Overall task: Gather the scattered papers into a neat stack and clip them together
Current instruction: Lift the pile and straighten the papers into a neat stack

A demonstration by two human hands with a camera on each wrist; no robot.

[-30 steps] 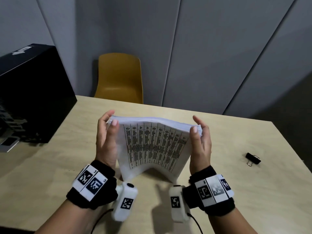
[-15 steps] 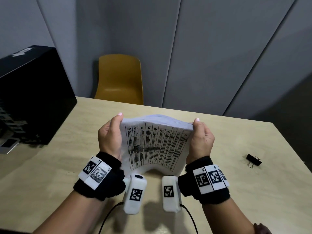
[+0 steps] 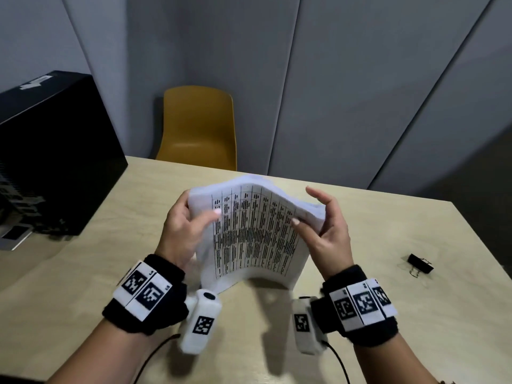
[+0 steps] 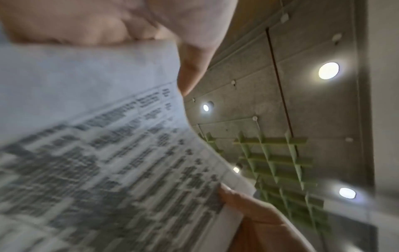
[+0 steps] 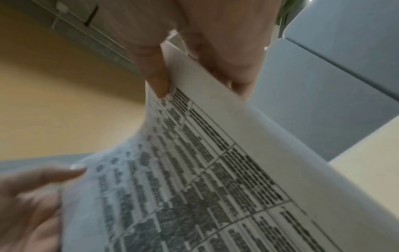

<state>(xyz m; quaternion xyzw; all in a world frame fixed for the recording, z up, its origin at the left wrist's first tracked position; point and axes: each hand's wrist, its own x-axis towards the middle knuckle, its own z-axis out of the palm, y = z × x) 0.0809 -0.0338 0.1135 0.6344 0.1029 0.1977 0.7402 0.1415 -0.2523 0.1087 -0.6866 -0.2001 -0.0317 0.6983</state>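
My left hand still grips the papers on the tabletop; my right hand has loosened, thumb pinching. Squaring nearly done, binder clip untouched

Paper stack now tilted leftward, right hand fingers (previously curled) spread looser.

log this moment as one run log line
step: squaring paper stack on its edge on table | left hand: grips | right hand: grips | binder clip: unused, on table

Dim room, ceiling spotlights glaring (wrist views blurred)
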